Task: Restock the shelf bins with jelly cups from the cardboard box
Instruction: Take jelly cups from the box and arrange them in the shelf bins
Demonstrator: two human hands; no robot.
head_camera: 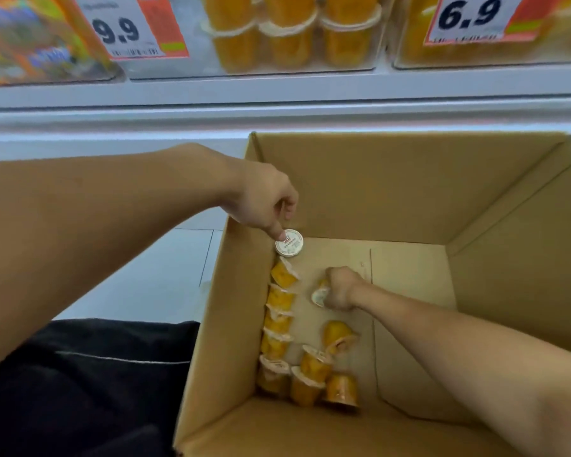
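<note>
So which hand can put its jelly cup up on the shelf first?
Probably the left hand. It is high in the cardboard box, near the rim, its fingers pinching a jelly cup. The right hand is down on the box floor, gripping another cup.

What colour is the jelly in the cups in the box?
Orange-yellow jelly cups, with white lids, seen best in the head view.

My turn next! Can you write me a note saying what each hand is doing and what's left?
Left hand: pinches one upright jelly cup at the cardboard box's left wall.
Right hand: curled round another cup on the box floor.
Done: shelf bin above already holds stacked cups.
Left: about a dozen loose cups lie along the left wall and near corner; lift them up to the bins.
</note>
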